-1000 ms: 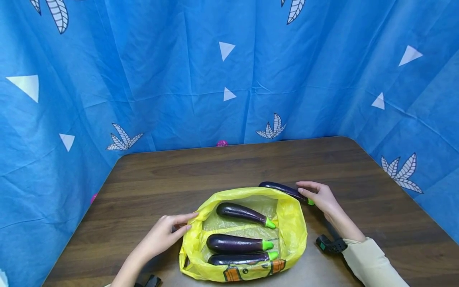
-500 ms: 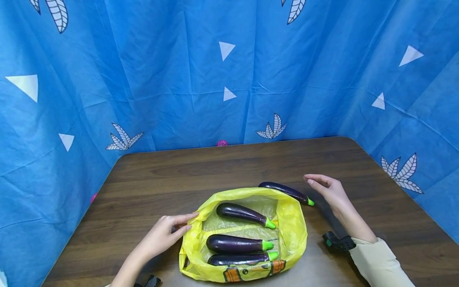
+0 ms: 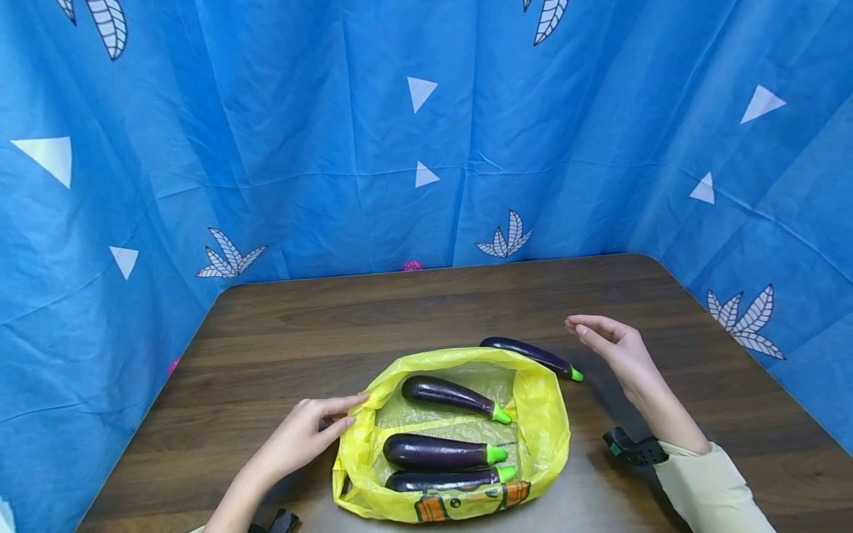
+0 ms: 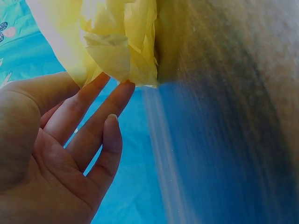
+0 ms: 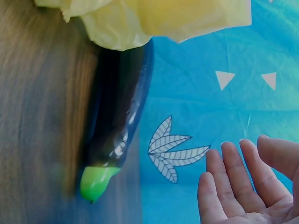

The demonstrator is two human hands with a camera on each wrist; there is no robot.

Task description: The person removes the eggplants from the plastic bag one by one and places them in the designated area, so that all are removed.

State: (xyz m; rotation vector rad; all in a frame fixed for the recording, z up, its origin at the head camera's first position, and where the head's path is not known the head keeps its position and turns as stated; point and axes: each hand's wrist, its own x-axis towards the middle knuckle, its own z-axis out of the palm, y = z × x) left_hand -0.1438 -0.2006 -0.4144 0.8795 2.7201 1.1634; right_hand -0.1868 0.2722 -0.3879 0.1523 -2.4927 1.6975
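A yellow plastic bag (image 3: 546, 437) lies wide-mouthed on the table, with three eggplants inside: one eggplant (image 3: 446, 394) toward the back, another eggplant (image 3: 433, 450) in front of it, and a third eggplant (image 3: 440, 481) along the near wall. My left hand (image 3: 303, 437) holds the bag's left rim between thumb and fingers; in the left wrist view the fingertips meet the yellow plastic. Behind the bag's back right rim lies a fourth eggplant (image 3: 533, 355), its green stem end (image 5: 96, 183) pointing right. Beside it my right hand (image 3: 616, 352) hovers, holding nothing, fingers loosely extended.
The brown wooden table (image 3: 373, 311) has a rounded far edge. A blue curtain (image 3: 300, 133) with white triangles and leaf prints hangs behind it and along both sides. A black wrist device (image 3: 633, 446) sits at the right sleeve.
My right hand has let go of the eggplant behind the bag and moved up and to the right. The left hand and the bag have stayed in place.
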